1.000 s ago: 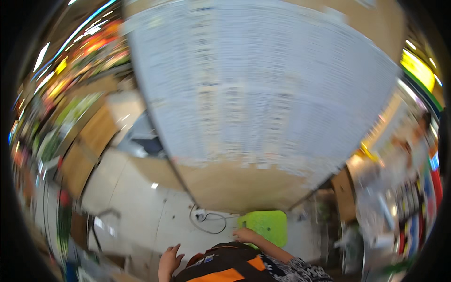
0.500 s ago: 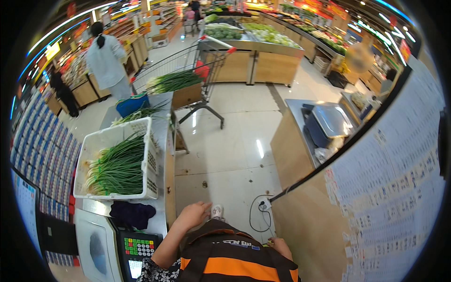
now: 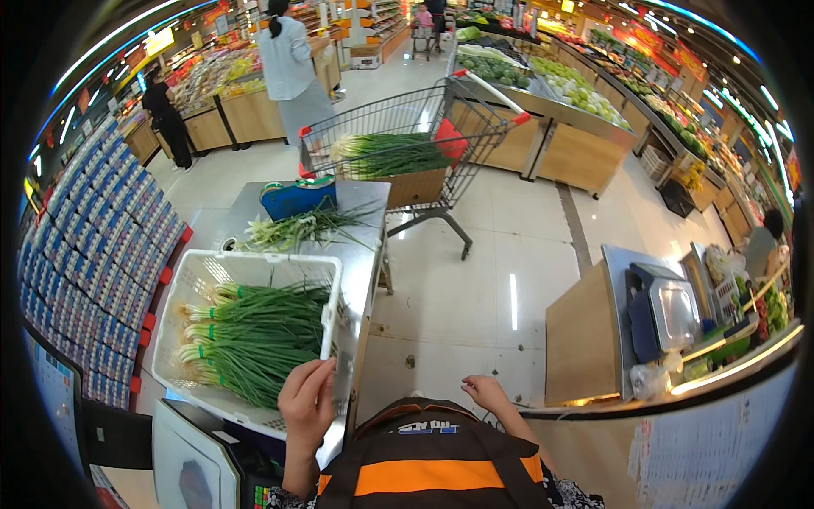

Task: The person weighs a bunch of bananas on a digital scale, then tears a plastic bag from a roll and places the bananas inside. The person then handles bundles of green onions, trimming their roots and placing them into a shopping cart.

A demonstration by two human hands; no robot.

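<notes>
My left hand is raised beside the near right corner of a white plastic crate. Its fingers are loosely bent, and I see nothing in them. Bunches of spring onions fill the crate, white roots to the left and green tops to the right, tied with green bands. My right hand hovers over the floor to the right of my apron, fingers slightly bent and holding nothing visible. Loose spring onions lie on the metal table behind the crate, next to a blue container.
A shopping cart carrying more spring onions stands beyond the table. A scale sits near left. On the right is a counter with another scale. Stacked blue packs rise at left; a person stands farther back.
My view has swung round, so the crate, table and cart sit farther right in the picture. My left hand has come up beside the crate's corner. My right hand is lifted and shows more fully.
</notes>
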